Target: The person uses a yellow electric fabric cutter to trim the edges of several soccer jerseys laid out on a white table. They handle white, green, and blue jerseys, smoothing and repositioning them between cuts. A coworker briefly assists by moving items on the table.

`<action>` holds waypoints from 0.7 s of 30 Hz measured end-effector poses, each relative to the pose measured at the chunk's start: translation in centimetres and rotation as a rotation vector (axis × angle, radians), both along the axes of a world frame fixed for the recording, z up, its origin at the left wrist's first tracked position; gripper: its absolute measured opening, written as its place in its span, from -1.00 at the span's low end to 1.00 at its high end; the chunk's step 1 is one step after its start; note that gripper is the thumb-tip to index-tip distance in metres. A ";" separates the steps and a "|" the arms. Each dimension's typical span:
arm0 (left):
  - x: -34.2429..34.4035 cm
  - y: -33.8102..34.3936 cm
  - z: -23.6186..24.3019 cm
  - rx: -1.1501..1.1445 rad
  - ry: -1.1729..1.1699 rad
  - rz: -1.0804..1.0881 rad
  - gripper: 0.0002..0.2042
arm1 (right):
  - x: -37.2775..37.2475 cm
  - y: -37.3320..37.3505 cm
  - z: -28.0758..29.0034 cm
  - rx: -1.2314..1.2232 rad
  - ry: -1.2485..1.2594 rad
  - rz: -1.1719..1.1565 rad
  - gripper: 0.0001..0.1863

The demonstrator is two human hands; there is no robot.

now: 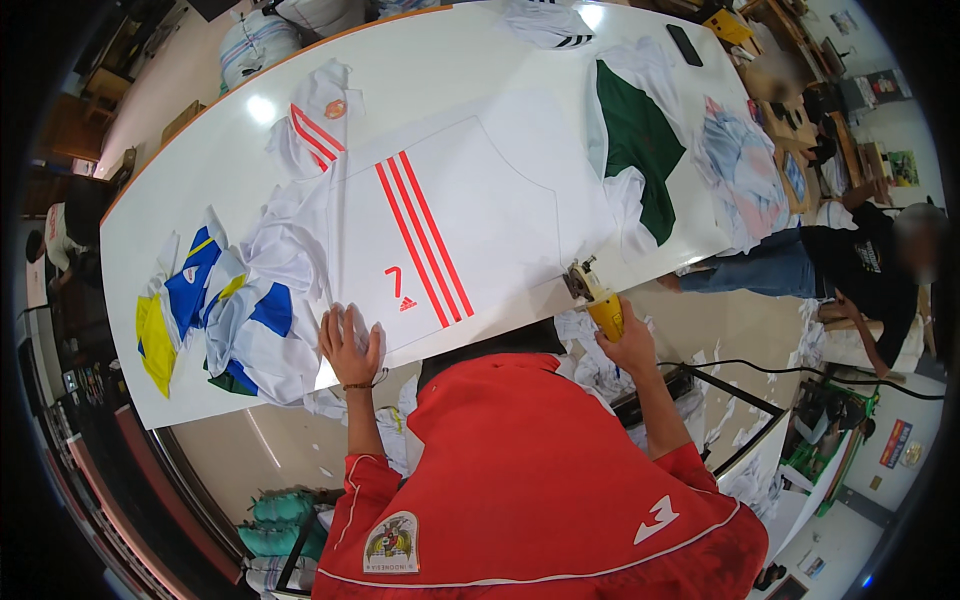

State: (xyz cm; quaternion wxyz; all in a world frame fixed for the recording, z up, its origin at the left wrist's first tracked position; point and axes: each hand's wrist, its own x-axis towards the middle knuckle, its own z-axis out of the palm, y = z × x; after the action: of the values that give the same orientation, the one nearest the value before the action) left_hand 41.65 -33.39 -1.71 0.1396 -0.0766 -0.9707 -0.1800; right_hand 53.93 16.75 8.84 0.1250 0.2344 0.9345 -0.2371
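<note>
A white fabric panel with red stripes (425, 240) lies flat on the white table, a thin outline drawn around its shape. My left hand (350, 345) rests with fingers spread on the panel's lower left corner, by the table's near edge. In my right hand (632, 345) is a yellow handheld electric fabric cutter (603, 308), gripped by its body. The cutter's metal head is at the panel's lower right corner, close to the outline. Its blade is too small to make out.
Crumpled blue, yellow and white fabric pieces (225, 300) lie at left; a dark green piece (640, 150) lies at right. A phone (684, 45) sits at the far edge. A black cable (800, 369) runs off right. Another person (850, 255) is at right; fabric scraps litter the floor.
</note>
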 end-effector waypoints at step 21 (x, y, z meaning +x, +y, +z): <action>0.0 0.0 0.2 -0.004 -0.030 0.014 -0.38 | -3.4 0.0 0.3 -0.006 -0.001 0.015 -0.10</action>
State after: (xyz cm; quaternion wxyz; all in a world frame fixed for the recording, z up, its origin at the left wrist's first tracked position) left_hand 41.64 -33.36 -1.48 0.1262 -0.0672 -0.9736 -0.1780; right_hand 50.51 16.74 9.17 0.1281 0.2271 0.9354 -0.2388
